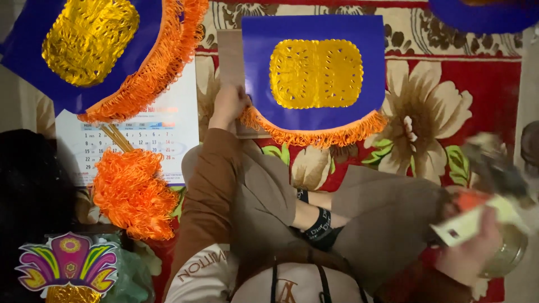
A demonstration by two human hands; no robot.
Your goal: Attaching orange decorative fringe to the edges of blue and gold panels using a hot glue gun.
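A seated person's brown-sleeved left hand (227, 105) presses flat on the lower-left corner of a blue paper panel (314, 73) with a gold centre and orange fringe, at twelve o'clock. At four o'clock, the blurred right hand (469, 249) grips a small bottle (477, 221). Loose orange fringe (132, 193) lies at nine o'clock on a calendar (163, 134).

Bare floral rug (449, 95) open to the right of the blue sheet (314, 73), bent knees filling the middle, orange fringe pile (132, 193) and calendar (163, 134) crowding the left (a second blue sheet (84, 50) overlapping above)
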